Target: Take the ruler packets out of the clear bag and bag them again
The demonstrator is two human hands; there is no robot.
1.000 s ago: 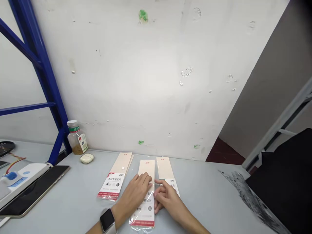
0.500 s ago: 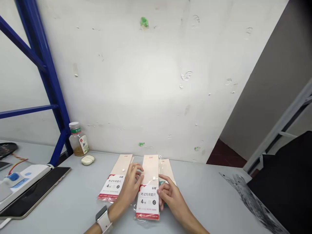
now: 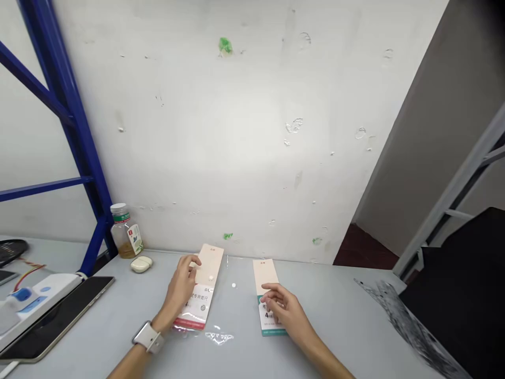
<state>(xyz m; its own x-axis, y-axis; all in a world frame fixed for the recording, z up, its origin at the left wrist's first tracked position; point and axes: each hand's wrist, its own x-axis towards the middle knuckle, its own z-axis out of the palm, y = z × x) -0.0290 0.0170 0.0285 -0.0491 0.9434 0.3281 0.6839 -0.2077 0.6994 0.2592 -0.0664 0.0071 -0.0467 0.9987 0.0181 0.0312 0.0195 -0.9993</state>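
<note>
Your left hand (image 3: 182,281) curves over the red-banded packet (image 3: 205,297) on the table (image 3: 244,363); you can't tell whether it grips. Your right hand (image 3: 288,311), fingers parted and loosely bent, is over the green-banded packet (image 3: 266,276). Both packets show flat, cream-coloured card. Between them lies glossy clear film (image 3: 220,338); half a second ago, a red-banded packet filled that gap. Behind on your left, a clear, white-capped jar (image 3: 125,239) holds brownish contents beside a smooth, rounded cream case (image 3: 141,264).
</note>
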